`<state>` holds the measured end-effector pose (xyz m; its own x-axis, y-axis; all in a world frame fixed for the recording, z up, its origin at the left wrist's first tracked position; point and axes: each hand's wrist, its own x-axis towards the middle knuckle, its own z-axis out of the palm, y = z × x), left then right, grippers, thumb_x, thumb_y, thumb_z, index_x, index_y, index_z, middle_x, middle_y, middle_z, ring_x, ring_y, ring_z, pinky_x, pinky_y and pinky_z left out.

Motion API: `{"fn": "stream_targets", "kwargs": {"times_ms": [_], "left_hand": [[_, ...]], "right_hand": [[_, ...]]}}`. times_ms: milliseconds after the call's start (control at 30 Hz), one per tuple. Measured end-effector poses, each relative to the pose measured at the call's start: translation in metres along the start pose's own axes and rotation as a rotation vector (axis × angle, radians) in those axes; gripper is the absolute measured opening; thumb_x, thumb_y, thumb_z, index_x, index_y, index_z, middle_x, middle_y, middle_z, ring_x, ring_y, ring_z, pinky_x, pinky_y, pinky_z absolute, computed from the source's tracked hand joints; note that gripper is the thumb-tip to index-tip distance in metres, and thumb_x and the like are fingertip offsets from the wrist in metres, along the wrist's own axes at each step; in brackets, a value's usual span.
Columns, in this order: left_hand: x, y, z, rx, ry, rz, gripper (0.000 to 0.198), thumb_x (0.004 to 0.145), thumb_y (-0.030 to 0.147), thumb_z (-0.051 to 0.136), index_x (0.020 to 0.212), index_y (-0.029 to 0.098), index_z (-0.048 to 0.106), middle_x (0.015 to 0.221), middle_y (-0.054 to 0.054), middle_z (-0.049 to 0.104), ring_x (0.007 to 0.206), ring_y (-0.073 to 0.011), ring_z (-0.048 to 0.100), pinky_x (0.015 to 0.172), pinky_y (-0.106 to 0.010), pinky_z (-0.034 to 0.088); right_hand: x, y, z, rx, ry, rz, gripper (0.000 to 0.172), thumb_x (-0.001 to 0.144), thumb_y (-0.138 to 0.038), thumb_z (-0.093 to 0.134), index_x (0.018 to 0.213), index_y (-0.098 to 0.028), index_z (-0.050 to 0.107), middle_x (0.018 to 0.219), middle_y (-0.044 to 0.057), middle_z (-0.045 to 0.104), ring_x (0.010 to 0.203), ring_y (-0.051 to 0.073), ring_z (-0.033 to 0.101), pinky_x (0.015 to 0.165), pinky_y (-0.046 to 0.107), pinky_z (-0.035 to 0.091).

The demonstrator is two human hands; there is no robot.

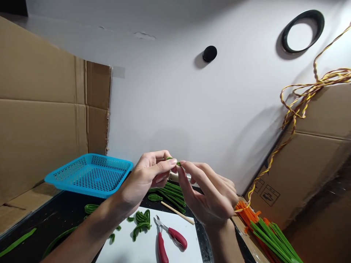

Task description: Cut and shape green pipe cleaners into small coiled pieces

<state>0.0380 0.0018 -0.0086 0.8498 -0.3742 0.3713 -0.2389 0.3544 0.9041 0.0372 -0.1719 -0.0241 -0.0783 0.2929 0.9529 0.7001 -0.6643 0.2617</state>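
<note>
Above the worktable, a small looped piece of green pipe cleaner [178,164] is pinched between both my hands. My left hand [149,171] is closed, its thumb and forefinger gripping the piece, which their tips partly cover. Thumb and forefinger of my right hand [211,190] close on the other end. Below them, a white sheet [123,250] carries a small pile of bent green pipe cleaner pieces [142,221] and red-handled nippers [177,238] with jaws apart. A wooden stick [178,213] lies across the sheet's upper edge, close to a bundle of straight green pipe cleaners [174,193].
A blue perforated basket [89,156] stands at the left. Cardboard [41,80] walls off the left side, and a carton [309,164] stands on the right with twisted yellow-brown wire [307,95] over it. Orange and green pipe cleaners [270,233] lie at the lower right.
</note>
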Motion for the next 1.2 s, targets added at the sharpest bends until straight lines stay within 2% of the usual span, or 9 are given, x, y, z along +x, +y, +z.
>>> {"fn": "stream_targets", "kwargs": {"times_ms": [200, 300, 433, 633, 867, 967, 1033, 1133, 1200], "left_hand": [[-0.001, -0.006, 0.002, 0.157, -0.006, 0.125, 0.036, 0.097, 0.048, 0.066, 0.085, 0.017, 0.054, 0.064, 0.007, 0.035, 0.054, -0.0020, 0.030, 0.047, -0.015, 0.025], [-0.004, -0.010, 0.002, 0.393, 0.052, 0.254, 0.030, 0.104, 0.046, 0.056, 0.091, 0.019, 0.056, 0.071, 0.005, 0.044, 0.060, -0.0024, 0.037, 0.054, -0.015, 0.033], [-0.007, -0.010, -0.008, 0.840, 0.057, 0.565, 0.014, 0.107, 0.024, 0.048, 0.095, 0.020, 0.056, 0.077, 0.005, 0.047, 0.067, -0.0022, 0.040, 0.062, -0.015, 0.035], [-0.007, -0.004, -0.023, 1.188, -0.008, 0.956, 0.017, 0.100, 0.003, 0.049, 0.102, 0.019, 0.055, 0.076, 0.005, 0.039, 0.063, -0.0048, 0.028, 0.056, -0.018, 0.029], [-0.008, -0.002, -0.026, 1.299, 0.024, 1.054, 0.031, 0.094, -0.003, 0.049, 0.110, 0.020, 0.061, 0.075, 0.004, 0.051, 0.065, -0.0060, 0.035, 0.058, -0.022, 0.031], [-0.009, -0.001, -0.023, 1.124, 0.053, 0.891, 0.018, 0.100, 0.006, 0.051, 0.101, 0.021, 0.060, 0.073, 0.006, 0.050, 0.061, -0.0036, 0.034, 0.057, -0.018, 0.031], [-0.010, 0.000, -0.020, 0.984, 0.091, 0.709, 0.011, 0.104, 0.018, 0.054, 0.095, 0.021, 0.060, 0.070, 0.007, 0.048, 0.060, -0.0023, 0.036, 0.057, -0.016, 0.033], [-0.010, 0.002, -0.014, 0.757, 0.125, 0.473, 0.021, 0.104, 0.038, 0.057, 0.095, 0.021, 0.063, 0.068, 0.006, 0.047, 0.060, -0.0023, 0.039, 0.055, -0.015, 0.034], [-0.010, 0.002, -0.011, 0.554, 0.121, 0.387, 0.026, 0.102, 0.044, 0.061, 0.094, 0.020, 0.063, 0.066, 0.006, 0.045, 0.058, -0.0020, 0.039, 0.052, -0.015, 0.033]], "right_hand": [[-0.001, -0.006, 0.007, 0.096, -0.017, 0.177, 0.010, 0.096, -0.006, 0.067, 0.098, -0.016, 0.069, 0.078, -0.001, 0.064, 0.062, 0.003, 0.051, 0.057, 0.020, 0.042], [0.003, -0.010, 0.010, 0.418, -0.043, 0.538, 0.012, 0.101, -0.020, 0.065, 0.091, -0.016, 0.070, 0.071, -0.001, 0.059, 0.058, 0.004, 0.051, 0.054, 0.018, 0.044], [0.009, -0.013, 0.008, 0.997, -0.146, 1.001, 0.027, 0.094, -0.040, 0.077, 0.091, -0.014, 0.069, 0.057, -0.003, 0.051, 0.046, 0.005, 0.045, 0.041, 0.015, 0.033], [0.017, -0.012, -0.003, 1.197, -0.302, 1.174, 0.033, 0.087, -0.042, 0.085, 0.091, -0.015, 0.065, 0.060, -0.004, 0.051, 0.048, 0.003, 0.038, 0.040, 0.011, 0.027], [0.017, -0.006, -0.003, 1.527, -0.572, 1.293, 0.049, 0.084, -0.051, 0.086, 0.082, -0.016, 0.052, 0.065, -0.007, 0.042, 0.046, 0.001, 0.038, 0.035, 0.009, 0.019], [0.017, -0.007, -0.001, 1.428, -0.475, 1.262, 0.043, 0.085, -0.048, 0.085, 0.085, -0.016, 0.056, 0.064, -0.007, 0.044, 0.044, 0.001, 0.038, 0.034, 0.010, 0.025], [0.016, -0.010, 0.000, 1.166, -0.336, 1.119, 0.031, 0.091, -0.042, 0.080, 0.093, -0.016, 0.064, 0.068, -0.004, 0.052, 0.047, 0.003, 0.047, 0.036, 0.012, 0.035], [0.013, -0.012, 0.000, 0.561, -0.108, 0.676, 0.006, 0.099, -0.023, 0.070, 0.103, -0.018, 0.071, 0.087, 0.000, 0.066, 0.062, 0.004, 0.062, 0.049, 0.014, 0.050], [0.009, -0.012, 0.000, 0.233, -0.004, 0.362, 0.015, 0.098, -0.008, 0.067, 0.106, -0.020, 0.072, 0.095, 0.000, 0.069, 0.072, 0.004, 0.064, 0.058, 0.016, 0.052]]}}
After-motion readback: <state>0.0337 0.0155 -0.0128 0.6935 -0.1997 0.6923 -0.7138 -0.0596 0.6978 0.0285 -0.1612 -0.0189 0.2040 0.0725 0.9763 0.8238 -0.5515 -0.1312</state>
